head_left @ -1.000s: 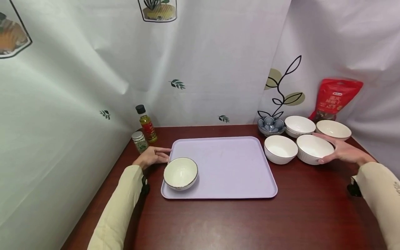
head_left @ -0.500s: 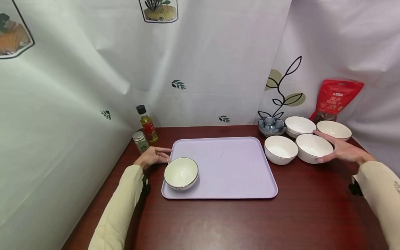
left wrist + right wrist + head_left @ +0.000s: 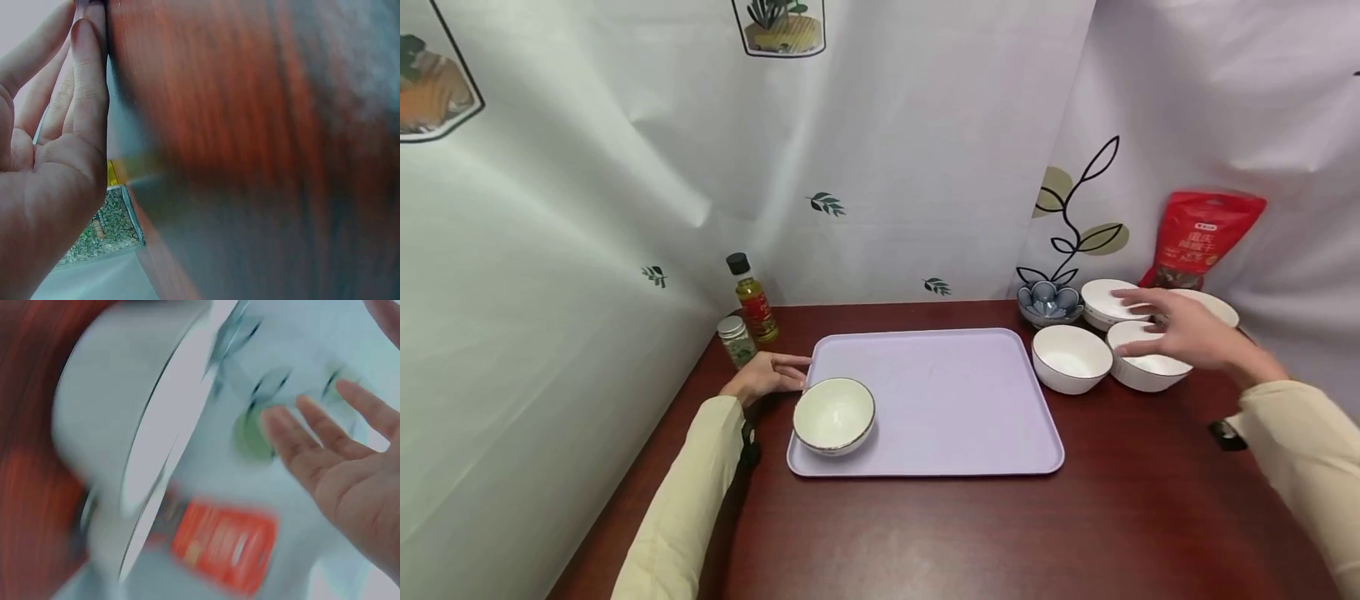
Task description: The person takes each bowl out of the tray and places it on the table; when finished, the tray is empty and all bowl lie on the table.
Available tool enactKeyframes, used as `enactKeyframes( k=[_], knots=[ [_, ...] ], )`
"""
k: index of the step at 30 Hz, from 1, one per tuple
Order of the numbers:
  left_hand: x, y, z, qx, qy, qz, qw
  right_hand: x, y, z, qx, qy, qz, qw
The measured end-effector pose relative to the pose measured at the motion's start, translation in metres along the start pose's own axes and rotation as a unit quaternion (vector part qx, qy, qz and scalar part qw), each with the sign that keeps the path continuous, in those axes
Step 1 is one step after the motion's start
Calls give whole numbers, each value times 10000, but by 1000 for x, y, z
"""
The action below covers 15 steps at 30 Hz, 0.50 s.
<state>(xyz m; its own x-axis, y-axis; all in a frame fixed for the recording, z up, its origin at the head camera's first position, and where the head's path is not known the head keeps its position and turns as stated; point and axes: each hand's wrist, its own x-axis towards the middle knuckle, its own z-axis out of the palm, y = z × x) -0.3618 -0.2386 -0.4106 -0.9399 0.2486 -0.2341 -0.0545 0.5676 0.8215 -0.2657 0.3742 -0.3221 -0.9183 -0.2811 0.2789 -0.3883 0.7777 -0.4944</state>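
My left hand [image 3: 767, 375] rests at the left edge of a pale lilac tray [image 3: 958, 400], fingers stretched towards its rim. On the tray's left part stands a cream bowl [image 3: 833, 417] with a thin dark rim. My right hand [image 3: 1195, 329] hovers above a ribbed white bowl [image 3: 1144, 380] right of the tray. Its fingers are spread and hold nothing; the right wrist view shows the palm [image 3: 356, 481] apart from the blurred bowls. Another white bowl [image 3: 1070, 379] sits beside the ribbed one. Part of the ribbed bowl is hidden by the hand.
Behind are a white bowl [image 3: 1101, 302], a cream bowl [image 3: 1217, 307] and a blue-grey flower-shaped bowl [image 3: 1048, 304]. A red pouch [image 3: 1202, 233] leans on the cloth wall. At the left back stand an oil bottle [image 3: 755, 304] and a glass jar [image 3: 737, 340].
My right hand has let go of the ribbed bowl, risen and moved left above it. The left hand, the tray and the bowl on it have stayed in place.
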Motion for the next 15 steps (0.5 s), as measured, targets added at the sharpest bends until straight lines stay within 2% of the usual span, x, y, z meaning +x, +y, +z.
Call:
enactKeyframes(
  k=[2, 4, 6, 9, 15],
  knots=[
    [-1, 0, 0, -60, -31, 28, 10000, 10, -22, 15, 702, -225, -229, 9970],
    [-2, -1, 0, -94, -36, 48, 9999, 21, -44, 33, 1366, -641, -313, 9881],
    [-2, -1, -1, -92, -34, 76, 9999, 33, -63, 52, 1652, -1055, -447, 9796],
    [-1, -2, -1, -89, 17, 36, 10000, 52, -88, 80, 2148, -1648, -494, 9614],
    [-1, -1, -1, -101, -57, 84, 9999, 81, -132, 128, 2650, -2421, -653, 9311]
  ],
)
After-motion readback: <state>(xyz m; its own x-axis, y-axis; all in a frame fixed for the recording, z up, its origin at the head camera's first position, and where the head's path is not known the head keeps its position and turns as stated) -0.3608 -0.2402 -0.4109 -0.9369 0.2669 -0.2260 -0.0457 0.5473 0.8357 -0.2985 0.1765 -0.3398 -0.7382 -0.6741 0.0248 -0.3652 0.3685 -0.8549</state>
